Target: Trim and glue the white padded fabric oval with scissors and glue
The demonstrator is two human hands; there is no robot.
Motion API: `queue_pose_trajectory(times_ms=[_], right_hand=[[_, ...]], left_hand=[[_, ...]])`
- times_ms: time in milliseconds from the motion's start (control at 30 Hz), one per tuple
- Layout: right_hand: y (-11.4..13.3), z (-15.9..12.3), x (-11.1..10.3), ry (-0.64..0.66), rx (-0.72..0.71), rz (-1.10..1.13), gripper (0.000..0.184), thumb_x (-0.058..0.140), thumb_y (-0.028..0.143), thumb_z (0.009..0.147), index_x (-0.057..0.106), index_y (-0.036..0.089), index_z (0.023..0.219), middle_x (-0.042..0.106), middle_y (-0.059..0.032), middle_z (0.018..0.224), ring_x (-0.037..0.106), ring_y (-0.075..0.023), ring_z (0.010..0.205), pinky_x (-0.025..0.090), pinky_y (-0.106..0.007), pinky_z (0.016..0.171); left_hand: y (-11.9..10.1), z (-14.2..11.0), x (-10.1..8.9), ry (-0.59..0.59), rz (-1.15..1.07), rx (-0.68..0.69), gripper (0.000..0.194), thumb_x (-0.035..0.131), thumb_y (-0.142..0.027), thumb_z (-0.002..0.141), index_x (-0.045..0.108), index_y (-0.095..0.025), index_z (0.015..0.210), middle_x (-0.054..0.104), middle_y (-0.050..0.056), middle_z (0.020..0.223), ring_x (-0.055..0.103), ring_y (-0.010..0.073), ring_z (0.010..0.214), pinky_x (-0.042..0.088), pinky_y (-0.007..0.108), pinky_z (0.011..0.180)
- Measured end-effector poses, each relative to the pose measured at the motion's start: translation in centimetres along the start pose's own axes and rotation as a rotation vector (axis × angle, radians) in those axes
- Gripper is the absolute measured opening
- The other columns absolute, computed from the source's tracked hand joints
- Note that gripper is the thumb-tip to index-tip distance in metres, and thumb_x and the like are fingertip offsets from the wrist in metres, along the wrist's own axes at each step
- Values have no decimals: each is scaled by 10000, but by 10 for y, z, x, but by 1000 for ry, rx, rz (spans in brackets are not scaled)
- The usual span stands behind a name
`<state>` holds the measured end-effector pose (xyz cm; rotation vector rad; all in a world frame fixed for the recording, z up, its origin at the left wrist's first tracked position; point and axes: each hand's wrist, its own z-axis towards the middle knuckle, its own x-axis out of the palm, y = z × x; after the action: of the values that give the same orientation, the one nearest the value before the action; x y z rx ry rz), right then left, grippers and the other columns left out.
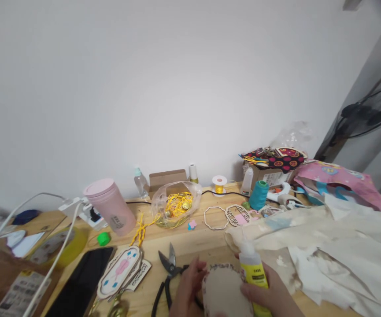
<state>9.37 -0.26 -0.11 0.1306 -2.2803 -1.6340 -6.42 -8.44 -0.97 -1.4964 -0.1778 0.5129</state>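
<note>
My right hand [274, 288] is wrapped round a yellow glue bottle [256, 275] with a clear nozzle, which stands nearly upright. Its thumb touches the right edge of a beige plaque [226, 290] with a scalloped, dark-marked rim. On the plaque's left edge, the bent fingers of my left hand [188, 286] hold it; the lower part is cut off by the frame. Just left of that hand lie pruning shears [170, 266] with black handles and parted blades. Farther left, a stack of decorated wooden tags [120, 273] rests beside a black phone [81, 281].
A pink tumbler [111, 207], a bag of yellow cords [179, 204], a teal thread spool [259, 195] and wooden frames [216, 218] stand or lie behind. Crumpled cream cloth [335, 246] covers the right side. A white cable [53, 259] crosses the left.
</note>
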Motion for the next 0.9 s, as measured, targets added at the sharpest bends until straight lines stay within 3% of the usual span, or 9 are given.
queue_pose_trajectory(times_ms=[67,133,233,300,467,567,733,800,900], right_hand=[[-1,-1,-1,-9,-18,-49,407,637,207,429,633,142,831,586,27,550,522,-148,514,414,-278,533],[-1,-2,-1,-30,-29,-99,391,614,197,428,629,143,815,588,26,549,529,-154,522,416,-278,533],[0,-3,2,-64,-39,-136,396,563,159,422,612,143,814,595,28,550,533,-155,522,420,-274,533],[0,-4,4,-72,-57,-152,369,541,147,424,601,149,788,585,35,538,527,-151,515,419,-268,523],[-1,-5,6,-100,-88,-154,326,564,180,445,592,153,769,591,22,557,537,-162,531,433,-278,528],[-4,-5,4,-113,-78,-136,370,571,170,448,600,148,817,596,21,560,541,-165,529,439,-284,536],[-12,-1,-5,-58,-91,-64,395,663,224,454,625,148,839,617,1,601,549,-172,559,446,-298,554],[-14,2,-10,-31,-75,-13,466,701,255,441,627,147,888,626,-7,622,555,-178,571,446,-304,561],[-17,4,-14,6,-39,82,515,722,281,428,625,154,918,618,-2,621,548,-167,561,428,-289,551]], left_hand=[[-11,7,-1,-5,-22,-83,480,599,-449,640,597,-183,1040,636,112,998,599,242,863,466,324,756],[-23,14,-1,57,69,-161,303,581,-420,664,674,-177,821,680,85,829,610,226,773,462,303,707],[-40,24,-2,167,203,-212,254,546,-397,690,659,-177,629,672,50,640,595,217,655,445,301,610],[-47,28,-1,179,279,-192,246,542,-376,692,621,-180,567,653,36,587,584,212,619,431,303,583],[-46,45,-1,84,98,-190,243,527,-408,673,559,-193,563,693,55,668,630,218,694,461,318,643],[-40,61,-8,0,146,-193,270,492,-437,685,576,-189,619,700,74,719,637,214,690,455,320,649],[-41,77,-16,-81,448,-149,385,522,-449,675,502,-226,362,512,12,353,507,201,431,361,315,537],[-41,78,-16,-85,482,-112,324,539,-408,666,541,-233,393,560,20,420,539,214,510,372,317,580],[-39,76,-15,-100,450,-69,154,590,-352,621,627,-231,534,686,69,757,587,246,788,381,347,772]])
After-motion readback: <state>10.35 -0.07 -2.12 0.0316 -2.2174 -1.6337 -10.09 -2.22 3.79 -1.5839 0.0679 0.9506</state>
